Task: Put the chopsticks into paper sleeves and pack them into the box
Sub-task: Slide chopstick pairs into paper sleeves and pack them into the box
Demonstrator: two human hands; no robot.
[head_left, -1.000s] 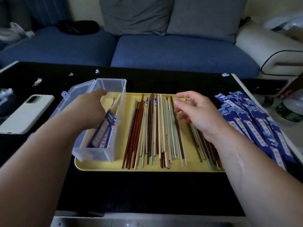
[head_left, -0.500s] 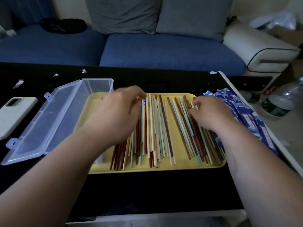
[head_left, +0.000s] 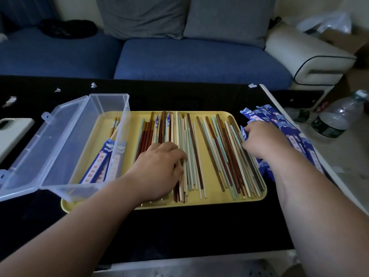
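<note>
1. Couple sleeved pairs (head_left: pixel 99 162) are sitting in the box (head_left: pixel 60 148), mid-left.
2. Loads of chopsticks (head_left: pixel 219 152) are lying loose mid-frame.
3. Left grip (head_left: pixel 159 172) is curling round some; right grip (head_left: pixel 263 140) is touching sleeves (head_left: pixel 279 120), pinch unclear.

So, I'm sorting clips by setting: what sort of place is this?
Probably a home living room: a blue sofa with grey cushions stands behind a black table, and a phone lies on that table.

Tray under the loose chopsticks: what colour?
Pale yellow, plain with no pattern: the tray shows best in the head view.
</note>
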